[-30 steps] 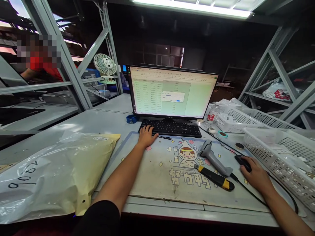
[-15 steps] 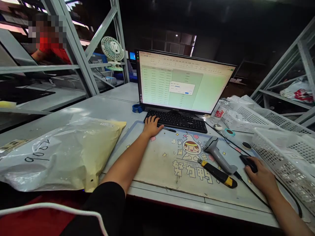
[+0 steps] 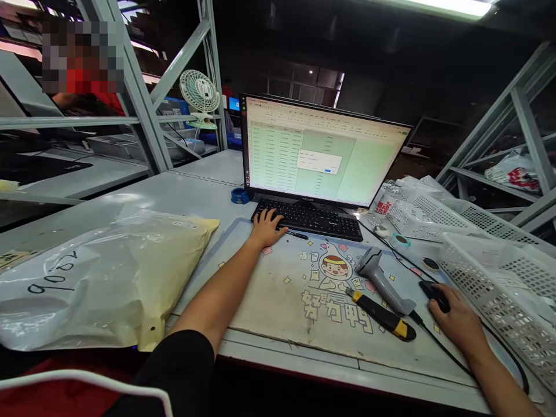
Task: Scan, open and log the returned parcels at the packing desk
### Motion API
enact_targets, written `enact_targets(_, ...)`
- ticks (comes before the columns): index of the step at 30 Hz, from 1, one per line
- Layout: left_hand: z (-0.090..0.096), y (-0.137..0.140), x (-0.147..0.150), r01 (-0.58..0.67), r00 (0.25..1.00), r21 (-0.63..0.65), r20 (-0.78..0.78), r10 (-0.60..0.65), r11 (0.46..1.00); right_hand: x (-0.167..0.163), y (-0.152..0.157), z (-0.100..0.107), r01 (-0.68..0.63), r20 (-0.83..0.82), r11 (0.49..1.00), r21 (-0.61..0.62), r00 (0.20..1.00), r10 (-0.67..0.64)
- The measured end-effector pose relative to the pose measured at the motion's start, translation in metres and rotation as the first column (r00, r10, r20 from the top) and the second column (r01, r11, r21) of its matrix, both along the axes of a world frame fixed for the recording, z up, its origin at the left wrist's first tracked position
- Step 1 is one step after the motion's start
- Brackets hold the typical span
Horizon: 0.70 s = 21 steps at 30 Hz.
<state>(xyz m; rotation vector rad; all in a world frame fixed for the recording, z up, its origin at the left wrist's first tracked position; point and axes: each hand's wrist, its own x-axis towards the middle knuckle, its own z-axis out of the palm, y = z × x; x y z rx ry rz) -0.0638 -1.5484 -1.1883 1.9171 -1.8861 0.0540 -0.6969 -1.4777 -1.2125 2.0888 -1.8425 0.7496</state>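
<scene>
My left hand [image 3: 266, 228] rests on the left end of a black keyboard [image 3: 324, 222], fingers spread over the keys. A black pen [image 3: 297, 234] lies just beside it on the printed desk mat [image 3: 269, 295]. At the right, my right hand [image 3: 456, 315] is wrapped over a black computer mouse [image 3: 435, 296]. Between the hands lie a grey barcode scanner [image 3: 382, 284] and a black-and-yellow utility knife [image 3: 382, 314]. Behind the keyboard, a monitor [image 3: 321, 153] shows a green-tinted spreadsheet with a small white dialog box over it.
A clear plastic bag marked with numbers [image 3: 95, 278] lies left of my forearm. White perforated baskets [image 3: 490, 289] line the right side. Blue tape [image 3: 240, 196] sits by the monitor. Beyond a metal rack [image 3: 147, 139] are a fan [image 3: 200, 92] and a person in red [image 3: 106, 103].
The view has tilted up slightly, showing a ceiling light. My hands keep their places on the keyboard and mouse. The highlight in the dialog's text field no longer shows.
</scene>
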Motion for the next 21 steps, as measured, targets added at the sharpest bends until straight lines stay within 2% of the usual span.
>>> enact_targets(6, -0.003, -0.001, 0.003, 0.014, 1.000, -0.016, -0.013, -0.014, 1.000, -0.003, -0.003, -0.003, -0.002, -0.004, 1.000, -0.015, 1.000, 0.002)
enact_targets(16, -0.003, 0.001, 0.005, 0.020, 1.000, -0.022, -0.014, -0.020, 1.000, 0.013, 0.008, 0.006, 0.053, 0.006, 0.999, 0.002, 0.999, -0.053)
enact_targets(19, 0.004, 0.001, -0.004, 0.023, 1.000, -0.021, -0.003, -0.023, 1.000, 0.011, 0.006, 0.006, 0.061, 0.008, 0.998, 0.012, 0.998, -0.061)
enact_targets(21, 0.011, -0.003, -0.021, 0.058, 0.998, -0.032, 0.016, -0.057, 0.998, 0.009, 0.005, 0.006, 0.023, 0.006, 1.000, 0.001, 1.000, -0.023)
